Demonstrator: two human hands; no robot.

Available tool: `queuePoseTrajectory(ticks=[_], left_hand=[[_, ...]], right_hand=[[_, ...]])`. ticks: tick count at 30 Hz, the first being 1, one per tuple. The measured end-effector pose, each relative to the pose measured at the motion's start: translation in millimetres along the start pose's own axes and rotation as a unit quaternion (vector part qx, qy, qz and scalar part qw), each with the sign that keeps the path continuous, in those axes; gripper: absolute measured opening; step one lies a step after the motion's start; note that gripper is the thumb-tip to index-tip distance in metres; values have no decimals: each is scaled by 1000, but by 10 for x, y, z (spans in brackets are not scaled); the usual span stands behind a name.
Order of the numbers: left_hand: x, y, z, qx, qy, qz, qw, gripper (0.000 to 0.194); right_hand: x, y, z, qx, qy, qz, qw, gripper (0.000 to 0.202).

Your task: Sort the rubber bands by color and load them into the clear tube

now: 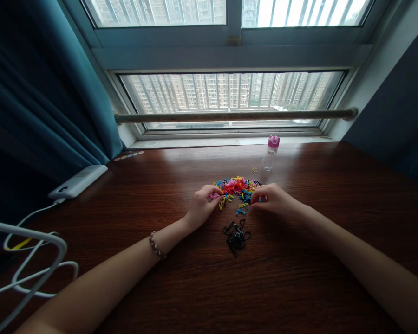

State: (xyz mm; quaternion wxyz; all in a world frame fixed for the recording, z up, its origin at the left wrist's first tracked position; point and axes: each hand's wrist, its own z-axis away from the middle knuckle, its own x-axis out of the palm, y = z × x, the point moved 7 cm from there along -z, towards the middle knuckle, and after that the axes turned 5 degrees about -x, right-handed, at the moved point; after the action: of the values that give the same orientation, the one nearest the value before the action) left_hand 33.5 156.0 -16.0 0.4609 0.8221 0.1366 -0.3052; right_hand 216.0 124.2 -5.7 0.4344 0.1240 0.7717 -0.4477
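A heap of small multicoloured rubber bands (237, 186) lies on the wooden table between my hands. At its left edge, my left hand (202, 205) has its fingertips pinched together among pink and yellow bands; what they grip is too small to make out. My right hand (272, 198) is at the right edge, thumb and fingers curled closed around the blue bands there, their hold partly hidden. Closer to me sits a separate small pile of black rubber bands (237, 235). A few blue bands (240, 211) lie between the two piles.
Behind the heap, a clear bottle with a pink cap (273, 141) stands upright near a single yellow band (254, 170). To the left are a white power strip (78, 182) and looped white cables (38, 273). A window with a rail (237, 116) borders the table's far side.
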Motion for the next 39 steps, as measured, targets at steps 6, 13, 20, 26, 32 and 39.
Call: queuePoseTrajectory(ticks=[6, 13, 20, 26, 32, 39], left_hand=[[-23, -187, -13, -82, 28, 67, 994, 22], [-80, -112, 1, -98, 33, 109, 989, 24], [-50, -170, 0, -117, 29, 163, 979, 30], [-27, -148, -1, -128, 16, 194, 973, 27], [-105, -77, -20, -96, 47, 115, 988, 21], [-134, -31, -19, -61, 57, 39, 996, 14]], right_hand=[[34, -13, 13, 3, -16, 66, 998, 9], [32, 2, 13, 1, -3, 94, 996, 11], [42, 40, 33, 24, 0, 142, 990, 11], [-14, 122, 32, 73, 36, 89, 993, 11], [-72, 283, 71, 194, 78, -282, 937, 27], [2, 295, 98, 224, 80, -488, 840, 27]])
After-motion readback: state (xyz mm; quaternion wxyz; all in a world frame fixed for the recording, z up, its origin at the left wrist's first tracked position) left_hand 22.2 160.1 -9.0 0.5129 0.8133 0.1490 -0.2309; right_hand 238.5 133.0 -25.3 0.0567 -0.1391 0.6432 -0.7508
